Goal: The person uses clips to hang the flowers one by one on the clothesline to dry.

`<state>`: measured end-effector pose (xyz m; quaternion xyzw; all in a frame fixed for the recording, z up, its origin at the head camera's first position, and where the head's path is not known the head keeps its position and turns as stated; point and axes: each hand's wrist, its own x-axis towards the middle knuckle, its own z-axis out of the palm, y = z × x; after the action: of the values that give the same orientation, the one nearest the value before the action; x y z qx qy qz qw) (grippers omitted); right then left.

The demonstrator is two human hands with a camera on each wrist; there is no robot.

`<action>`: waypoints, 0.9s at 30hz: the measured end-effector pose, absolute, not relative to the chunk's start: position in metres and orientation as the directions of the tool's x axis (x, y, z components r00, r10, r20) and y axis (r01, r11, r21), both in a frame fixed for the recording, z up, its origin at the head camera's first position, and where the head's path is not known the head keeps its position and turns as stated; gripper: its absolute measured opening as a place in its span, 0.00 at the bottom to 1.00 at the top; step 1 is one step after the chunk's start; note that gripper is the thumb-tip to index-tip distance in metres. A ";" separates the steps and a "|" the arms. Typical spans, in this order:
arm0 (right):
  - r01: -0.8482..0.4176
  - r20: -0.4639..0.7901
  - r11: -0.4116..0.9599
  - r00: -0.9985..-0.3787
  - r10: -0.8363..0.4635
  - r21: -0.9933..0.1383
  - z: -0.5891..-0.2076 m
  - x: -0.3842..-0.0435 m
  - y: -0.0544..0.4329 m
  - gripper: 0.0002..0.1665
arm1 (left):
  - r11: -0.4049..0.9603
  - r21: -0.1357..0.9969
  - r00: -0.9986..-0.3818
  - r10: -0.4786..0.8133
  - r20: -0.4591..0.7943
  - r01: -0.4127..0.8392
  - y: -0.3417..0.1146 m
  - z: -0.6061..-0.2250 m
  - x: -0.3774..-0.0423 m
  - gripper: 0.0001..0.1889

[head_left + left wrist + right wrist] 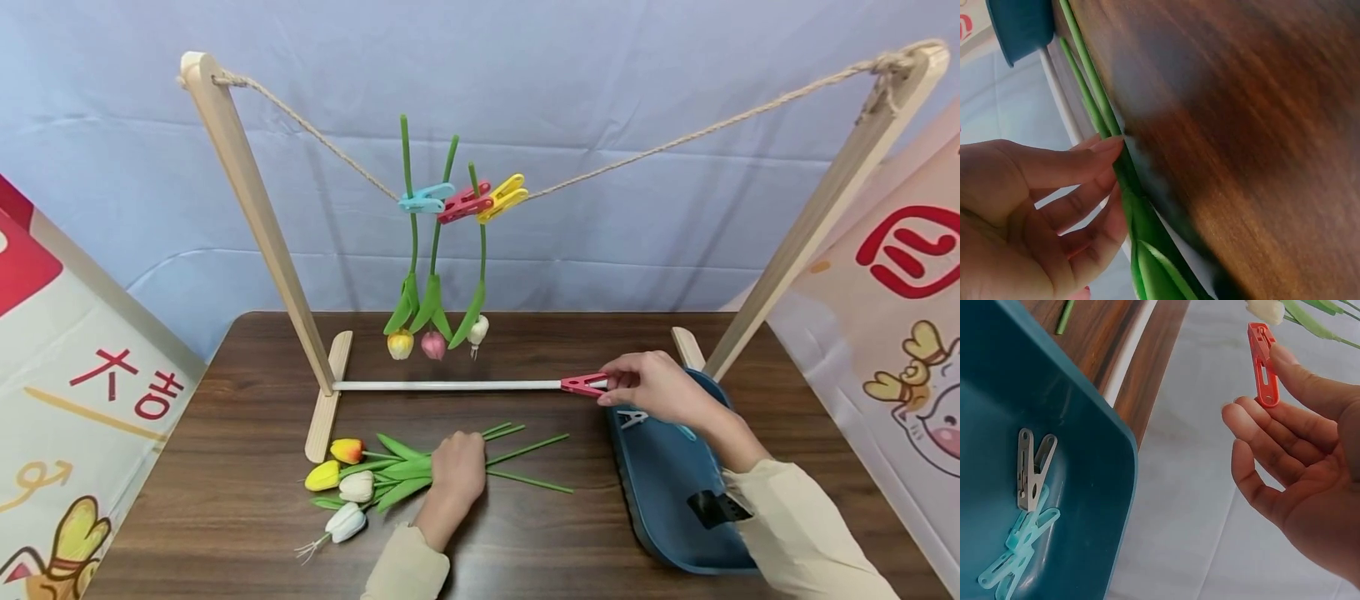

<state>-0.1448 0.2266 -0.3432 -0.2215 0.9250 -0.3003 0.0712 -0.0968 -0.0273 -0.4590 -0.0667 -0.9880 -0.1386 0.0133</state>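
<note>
Head view: a person's right hand (654, 386) pinches a red clothespin (581, 384) near the blue bin (671, 492), its grip no wider than the clip, while the left hand (459, 467), grip nearly closed, holds green stems (1090, 62) of tulips (357, 487) lying on the bench (225, 508). Three upside-down blooms (433, 344) hang clipped to a rope (896, 60).

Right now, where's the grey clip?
In the head view, the grey clip lies inside the blue tray, at its far left corner, near the right hand. The right wrist view shows it next to teal clips.
</note>
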 end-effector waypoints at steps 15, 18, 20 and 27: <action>-0.355 0.022 0.757 -0.911 -0.412 -0.549 -0.342 -0.146 0.240 0.20 | 0.947 0.270 -0.971 0.122 0.208 0.176 -0.035 -0.422 -0.100 0.17; -0.338 0.019 0.764 -0.919 -0.393 -0.550 -0.340 -0.146 0.243 0.20 | 0.939 0.281 -0.959 0.127 0.255 0.199 -0.036 -0.409 -0.103 0.18; -0.329 0.028 0.770 -0.926 -0.376 -0.546 -0.340 -0.146 0.245 0.19 | 0.931 0.291 -0.948 0.134 0.287 0.220 -0.036 -0.401 -0.105 0.17; -0.328 0.084 0.791 -0.939 -0.334 -0.516 -0.336 -0.149 0.251 0.18 | 0.896 0.327 -0.888 0.138 0.439 0.301 -0.035 -0.371 -0.111 0.16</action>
<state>-0.1491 0.2510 -0.3365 -0.1749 0.9463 -0.2718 0.0060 -0.1115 -0.0346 -0.3710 -0.1155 -0.9514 -0.1968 0.2070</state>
